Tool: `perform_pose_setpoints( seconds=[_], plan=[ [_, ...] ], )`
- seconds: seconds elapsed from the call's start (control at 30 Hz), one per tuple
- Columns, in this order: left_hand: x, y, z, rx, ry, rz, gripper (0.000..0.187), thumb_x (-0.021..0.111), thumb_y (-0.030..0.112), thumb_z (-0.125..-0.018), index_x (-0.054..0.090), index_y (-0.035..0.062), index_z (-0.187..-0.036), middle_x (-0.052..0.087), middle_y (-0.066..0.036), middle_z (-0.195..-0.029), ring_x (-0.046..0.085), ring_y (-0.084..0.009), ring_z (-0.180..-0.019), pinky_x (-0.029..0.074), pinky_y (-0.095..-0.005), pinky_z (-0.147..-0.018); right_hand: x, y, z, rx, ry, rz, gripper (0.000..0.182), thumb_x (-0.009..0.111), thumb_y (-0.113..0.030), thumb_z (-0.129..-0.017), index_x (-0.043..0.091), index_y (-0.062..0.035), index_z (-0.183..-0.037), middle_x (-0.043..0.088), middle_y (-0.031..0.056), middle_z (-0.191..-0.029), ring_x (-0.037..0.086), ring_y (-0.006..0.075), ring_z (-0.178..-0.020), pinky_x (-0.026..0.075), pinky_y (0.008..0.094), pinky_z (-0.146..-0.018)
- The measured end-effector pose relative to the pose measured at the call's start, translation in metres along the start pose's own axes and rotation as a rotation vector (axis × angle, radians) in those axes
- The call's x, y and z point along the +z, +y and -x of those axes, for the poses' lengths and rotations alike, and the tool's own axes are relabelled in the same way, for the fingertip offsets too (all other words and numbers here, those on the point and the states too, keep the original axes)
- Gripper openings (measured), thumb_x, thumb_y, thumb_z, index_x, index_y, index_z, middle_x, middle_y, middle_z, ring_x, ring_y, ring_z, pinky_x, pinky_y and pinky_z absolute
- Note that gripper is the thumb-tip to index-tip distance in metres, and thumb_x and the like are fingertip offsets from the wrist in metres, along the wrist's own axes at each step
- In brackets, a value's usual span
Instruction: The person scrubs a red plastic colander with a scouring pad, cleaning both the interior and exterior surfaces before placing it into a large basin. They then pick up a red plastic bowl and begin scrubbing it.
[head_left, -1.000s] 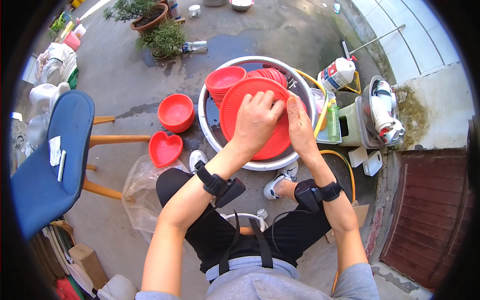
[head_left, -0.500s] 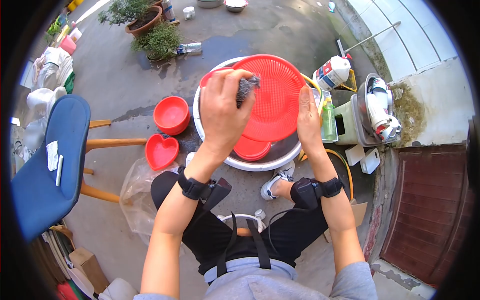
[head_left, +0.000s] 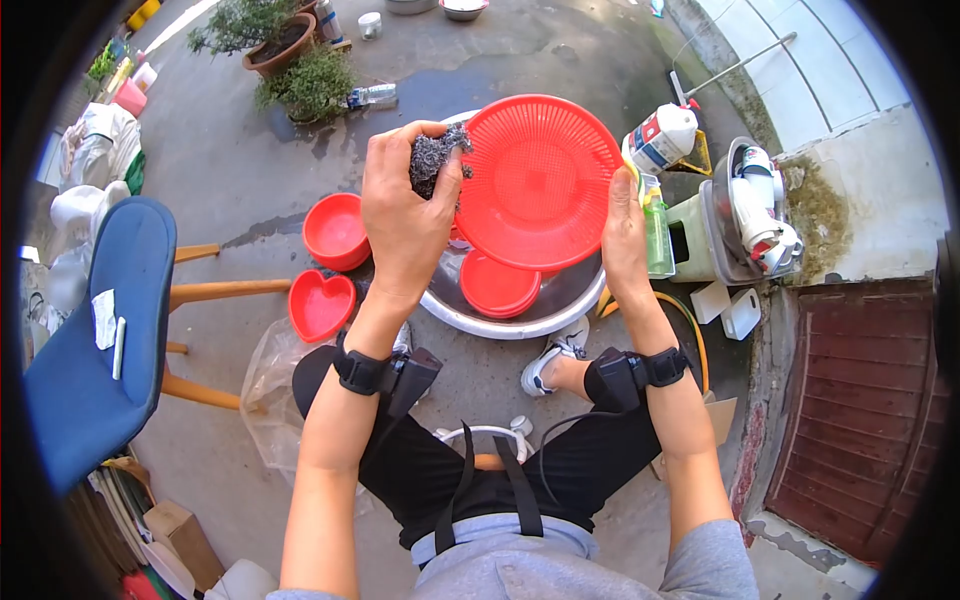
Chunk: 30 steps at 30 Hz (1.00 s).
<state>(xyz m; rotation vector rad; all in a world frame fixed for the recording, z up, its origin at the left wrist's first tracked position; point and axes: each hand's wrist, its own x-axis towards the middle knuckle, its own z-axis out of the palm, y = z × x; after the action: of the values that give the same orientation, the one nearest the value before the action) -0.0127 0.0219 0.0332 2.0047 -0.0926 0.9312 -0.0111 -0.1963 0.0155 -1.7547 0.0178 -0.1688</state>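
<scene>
My left hand (head_left: 405,215) is closed around a grey steel wool scrubber (head_left: 432,165), close to the left rim of a red plastic colander (head_left: 545,185). On the other side, my right hand (head_left: 625,235) grips the colander's right rim, with the fingers partly hidden behind it. The colander is held up, tilted toward me, above a large metal basin (head_left: 470,322). Inside the basin sits a smaller round red container (head_left: 498,285), partly covered by the colander.
Left of the basin are a red bowl (head_left: 336,232) and a red heart-shaped bowl (head_left: 321,304). A blue chair (head_left: 105,320) stands further left. At right are a white jug (head_left: 662,138), a green bottle (head_left: 657,235) and a yellow hose (head_left: 697,335). Potted plants (head_left: 280,60) stand ahead.
My left hand has moved left with the scrubber, off the colander's inner face to beside its rim. The colander has shifted slightly right and up with my right hand.
</scene>
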Motion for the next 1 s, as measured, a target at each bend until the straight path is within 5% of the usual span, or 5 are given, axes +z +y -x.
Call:
perform_pose_setpoints(
  seconds=[0.2,0.27,0.4,0.53,1.0],
  plan=[
    [0.010,-0.035,0.043,0.072,-0.400,-0.093,0.031,0.073,0.009,-0.078,0.062,0.0104,-0.107,0.060,-0.009,-0.100,0.060,-0.0308,-0.095,0.046,-0.0418,-0.081,-0.013,0.105,-0.015,0.174,-0.073,0.047,0.057,0.047,-0.048,-0.103,0.051,-0.0014,-0.136,0.062,0.0149,-0.124,0.059,0.0227,-0.114,0.045,0.0333,-0.099],
    [0.016,-0.046,0.068,-0.013,-0.524,-0.135,0.033,0.073,0.007,-0.077,0.062,0.0074,-0.107,0.062,-0.011,-0.101,0.062,-0.0325,-0.097,0.049,-0.0420,-0.083,-0.011,0.143,-0.015,0.600,-0.099,0.019,0.053,0.056,-0.038,-0.098,0.051,-0.0013,-0.136,0.064,0.0169,-0.123,0.061,0.0276,-0.114,0.046,0.0361,-0.098],
    [0.043,-0.076,0.123,-0.115,-0.669,-0.158,0.032,0.072,0.009,-0.075,0.063,0.0078,-0.106,0.061,-0.013,-0.100,0.062,-0.0339,-0.096,0.050,-0.0434,-0.084,0.002,0.220,0.011,0.548,-0.110,0.429,0.044,0.056,-0.020,-0.087,0.057,0.0006,-0.125,0.063,0.0278,-0.119,0.060,0.0395,-0.115,0.047,0.0439,-0.097],
    [0.071,-0.116,0.175,-0.150,-0.757,-0.175,0.035,0.073,0.015,-0.078,0.060,0.0106,-0.110,0.059,-0.011,-0.100,0.062,-0.0325,-0.094,0.049,-0.0451,-0.076,0.022,0.247,0.040,0.648,-0.183,0.499,0.037,0.051,-0.013,-0.085,0.063,-0.0042,-0.119,0.067,0.0253,-0.113,0.062,0.0390,-0.112,0.047,0.0446,-0.096],
    [0.112,-0.186,0.227,-0.248,-1.020,-0.446,0.036,0.070,0.015,-0.078,0.061,0.0110,-0.113,0.062,-0.013,-0.104,0.063,-0.0330,-0.096,0.046,-0.0472,-0.077,0.056,0.304,0.033,0.714,-0.272,0.547,0.045,0.052,-0.020,-0.095,0.049,0.0014,-0.134,0.063,0.0316,-0.117,0.060,0.0442,-0.113,0.047,0.0477,-0.097]
  ],
)
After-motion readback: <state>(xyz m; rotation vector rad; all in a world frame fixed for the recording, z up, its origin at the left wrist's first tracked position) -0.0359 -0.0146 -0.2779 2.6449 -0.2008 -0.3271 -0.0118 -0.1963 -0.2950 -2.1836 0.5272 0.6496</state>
